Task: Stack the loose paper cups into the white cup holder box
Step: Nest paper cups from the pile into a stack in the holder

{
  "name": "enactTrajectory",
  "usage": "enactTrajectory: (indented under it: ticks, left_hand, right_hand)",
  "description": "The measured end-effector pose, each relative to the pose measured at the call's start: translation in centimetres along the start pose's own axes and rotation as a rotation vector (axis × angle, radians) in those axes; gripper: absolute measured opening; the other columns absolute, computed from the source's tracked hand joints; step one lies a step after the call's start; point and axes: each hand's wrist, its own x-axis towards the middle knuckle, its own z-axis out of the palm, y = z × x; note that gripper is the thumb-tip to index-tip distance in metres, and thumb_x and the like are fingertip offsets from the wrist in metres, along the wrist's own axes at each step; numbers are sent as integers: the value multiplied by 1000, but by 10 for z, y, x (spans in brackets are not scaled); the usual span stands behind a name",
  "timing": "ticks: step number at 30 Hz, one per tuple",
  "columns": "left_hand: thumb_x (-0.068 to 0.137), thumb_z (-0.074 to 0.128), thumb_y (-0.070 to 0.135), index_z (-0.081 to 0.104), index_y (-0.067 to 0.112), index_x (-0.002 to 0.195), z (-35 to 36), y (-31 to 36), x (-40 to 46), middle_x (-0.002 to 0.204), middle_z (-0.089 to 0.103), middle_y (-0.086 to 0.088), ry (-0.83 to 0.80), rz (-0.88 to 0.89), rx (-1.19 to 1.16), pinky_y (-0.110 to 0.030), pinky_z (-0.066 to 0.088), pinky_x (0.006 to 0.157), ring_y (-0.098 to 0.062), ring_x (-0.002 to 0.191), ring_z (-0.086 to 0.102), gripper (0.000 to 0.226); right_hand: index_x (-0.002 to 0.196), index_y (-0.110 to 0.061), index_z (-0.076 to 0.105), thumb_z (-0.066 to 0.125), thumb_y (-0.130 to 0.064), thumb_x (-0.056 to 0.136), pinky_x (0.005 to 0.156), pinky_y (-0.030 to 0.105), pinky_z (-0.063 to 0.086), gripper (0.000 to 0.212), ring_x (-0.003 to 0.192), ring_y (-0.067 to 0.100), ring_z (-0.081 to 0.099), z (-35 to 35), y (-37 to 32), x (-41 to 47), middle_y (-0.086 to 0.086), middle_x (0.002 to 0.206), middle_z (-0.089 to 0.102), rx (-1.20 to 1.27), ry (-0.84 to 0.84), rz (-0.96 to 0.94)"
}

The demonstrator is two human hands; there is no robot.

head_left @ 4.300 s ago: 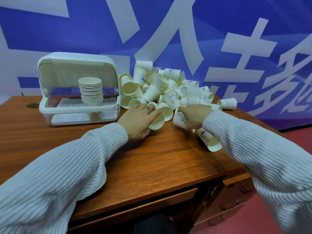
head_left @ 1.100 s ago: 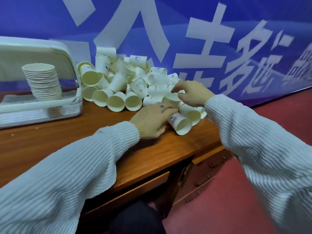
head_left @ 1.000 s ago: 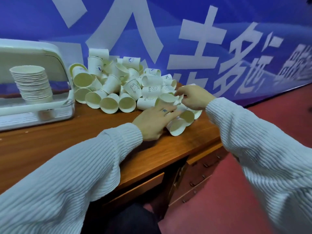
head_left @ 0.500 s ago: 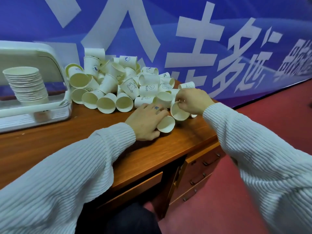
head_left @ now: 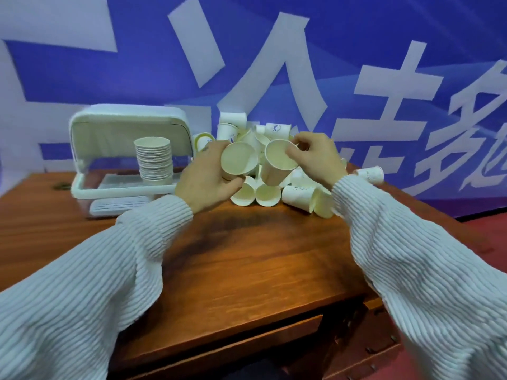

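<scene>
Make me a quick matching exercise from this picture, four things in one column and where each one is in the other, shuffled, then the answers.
Things:
1. cup stack
2. left hand
3. right hand
4. lone cup

Places:
A. pinches the rim of a lifted cup
B. lying on the desk, right of the pile
C. inside the white cup holder box
D. holds a cup, mouth toward the camera

Pairs: 1-C, 2-D, 3-A, 4-B

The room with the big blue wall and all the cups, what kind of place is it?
Probably an office or event room. There is a wooden desk with drawers, a big blue banner with white lettering behind it, and a pile of paper cups beside a white cup holder box.
</scene>
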Motion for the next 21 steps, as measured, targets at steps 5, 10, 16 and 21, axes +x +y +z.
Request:
enactTrajectory:
  ticks: [5,10,16,21]
  left_hand:
    - [84,75,36,40,20,148,-59,-40,-12,141,55,-2,277,-150,-67,-39,47,104,-21,124,55,74]
    - [86,74,37,40,22,149,-108,-71,-15,138,51,4,495,-325,-117,-36,47,108,-12,124,51,73]
    - [85,70,38,47,20,143,-130,-98,-18,135,58,4,547,-381,-101,-31,45,101,-17,122,55,65]
    - [91,72,33,44,18,149,-129,-110,-18,141,55,1,521,-373,-83,-25,40,98,-15,125,51,66]
  right_hand:
    - [80,-19,73,62,-27,87,70,40,55,15,67,17,59,54,-52,30,-1,65,64,171,44,-25]
    - [107,-28,70,56,-29,92,81,44,57,21,72,25,67,110,-107,58,5,64,66,260,26,-105]
    - [144,-36,57,49,-28,97,96,42,53,48,108,26,65,169,-151,76,-8,109,75,195,-45,-141]
    - [143,-29,60,46,-20,94,103,41,48,51,127,32,59,195,-158,86,3,140,65,-64,-209,-95]
